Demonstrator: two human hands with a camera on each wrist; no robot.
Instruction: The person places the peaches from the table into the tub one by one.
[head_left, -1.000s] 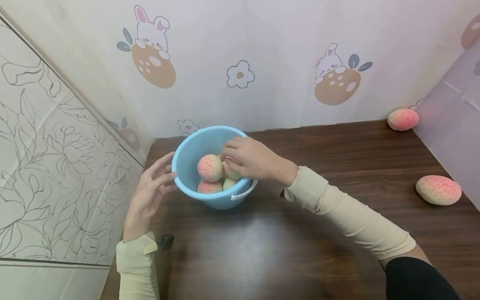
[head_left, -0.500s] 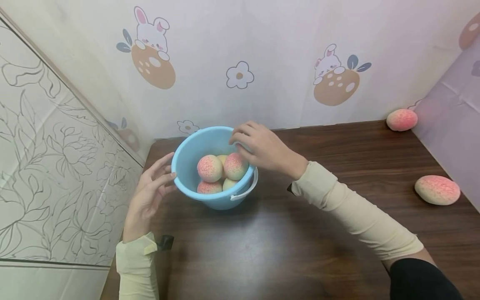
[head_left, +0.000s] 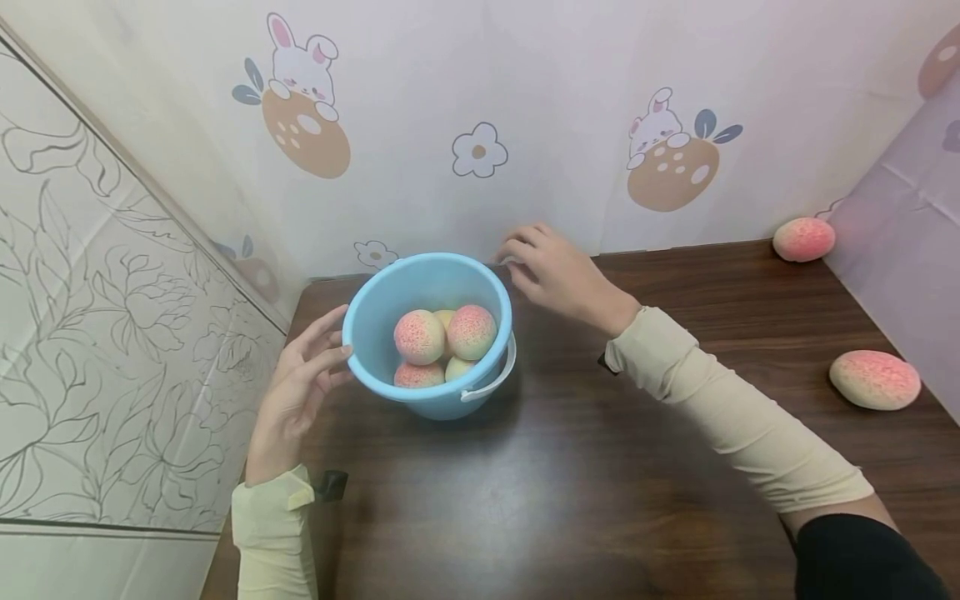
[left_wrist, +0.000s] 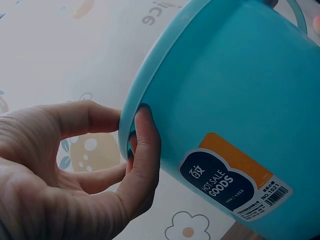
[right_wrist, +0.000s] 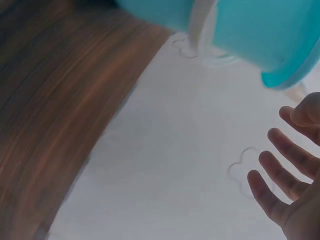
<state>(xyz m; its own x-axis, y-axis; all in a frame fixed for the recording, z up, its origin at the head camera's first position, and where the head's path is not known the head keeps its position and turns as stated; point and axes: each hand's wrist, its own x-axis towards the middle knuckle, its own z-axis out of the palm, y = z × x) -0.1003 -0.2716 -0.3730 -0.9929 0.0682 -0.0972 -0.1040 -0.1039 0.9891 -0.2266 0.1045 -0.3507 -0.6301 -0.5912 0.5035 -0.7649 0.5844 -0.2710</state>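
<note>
A light blue bucket [head_left: 457,408] stands on the brown table near the back wall. Inside lie several round, peach-like pieces, cream with pink speckles, such as the left piece [head_left: 419,337] and the right piece [head_left: 472,332]; others are partly hidden beneath. My left hand [head_left: 303,383] grips the bucket's rim on its left side, and the left wrist view shows thumb and fingers [left_wrist: 144,160] about the lip. To the right of the bucket, my right hand [head_left: 562,271] hovers apart from it with nothing held; its fingers [right_wrist: 282,175] are spread and relaxed in the right wrist view.
Two oval pink-and-cream pieces rest at the table's right side, one in the back corner [head_left: 804,240] and one nearer [head_left: 875,380]. A white handle [head_left: 495,379] hangs on the bucket's right side. Patterned walls [head_left: 555,125] bound the table at back, left and right.
My right hand has let go of a peach-like piece inside the bucket, then lifted out past the rim toward the right and back. The left hand and the bucket have stayed put.
</note>
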